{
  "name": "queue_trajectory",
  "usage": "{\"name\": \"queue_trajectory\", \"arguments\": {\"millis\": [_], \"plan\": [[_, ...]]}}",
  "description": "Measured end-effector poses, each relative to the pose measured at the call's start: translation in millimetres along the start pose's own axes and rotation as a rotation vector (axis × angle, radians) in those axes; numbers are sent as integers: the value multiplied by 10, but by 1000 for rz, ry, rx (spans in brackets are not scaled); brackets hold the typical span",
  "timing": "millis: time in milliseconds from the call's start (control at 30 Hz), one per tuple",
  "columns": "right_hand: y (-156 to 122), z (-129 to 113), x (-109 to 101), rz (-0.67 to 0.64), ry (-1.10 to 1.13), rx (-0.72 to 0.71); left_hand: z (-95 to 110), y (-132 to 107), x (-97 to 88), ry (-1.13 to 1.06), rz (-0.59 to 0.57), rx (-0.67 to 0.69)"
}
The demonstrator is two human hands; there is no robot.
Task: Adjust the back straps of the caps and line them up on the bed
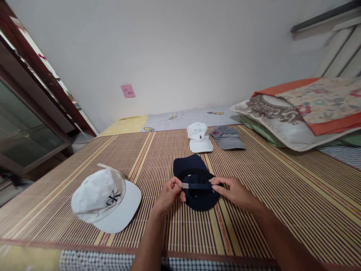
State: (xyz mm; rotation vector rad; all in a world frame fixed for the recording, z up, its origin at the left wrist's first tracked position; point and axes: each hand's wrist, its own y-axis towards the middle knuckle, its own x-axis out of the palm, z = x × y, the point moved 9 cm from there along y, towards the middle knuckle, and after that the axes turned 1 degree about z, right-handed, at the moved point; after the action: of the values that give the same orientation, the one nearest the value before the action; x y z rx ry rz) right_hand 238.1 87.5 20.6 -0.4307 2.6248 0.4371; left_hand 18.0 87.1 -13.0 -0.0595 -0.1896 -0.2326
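A dark navy cap [201, 203] lies upturned on the striped mat, its brim pointing away from me and its hollow inside showing. Across its back opening runs a navy strap [197, 186] with a silver buckle [185, 185] at the left end. My left hand [171, 194] pinches the strap at the buckle. At the other end, my right hand [232, 190] is closed with thumb and forefinger on the strap. To the left sits a white cap [97, 194] with black letters on its front and a loose strap end sticking out behind.
Farther back stand a white cap [199, 133] with a small dark emblem and a grey cap [228, 137] with a red mark. Folded bedding and pillows [307, 109] are piled at the right. A bamboo mat [152, 226] covers the bed, which meets the wall [183, 56].
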Motion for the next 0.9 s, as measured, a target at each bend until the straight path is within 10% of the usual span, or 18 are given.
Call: {"name": "queue_trajectory", "arguments": {"millis": [900], "plan": [[2, 71, 19, -8, -29, 12, -8, -2, 35, -110, -18, -17]]}}
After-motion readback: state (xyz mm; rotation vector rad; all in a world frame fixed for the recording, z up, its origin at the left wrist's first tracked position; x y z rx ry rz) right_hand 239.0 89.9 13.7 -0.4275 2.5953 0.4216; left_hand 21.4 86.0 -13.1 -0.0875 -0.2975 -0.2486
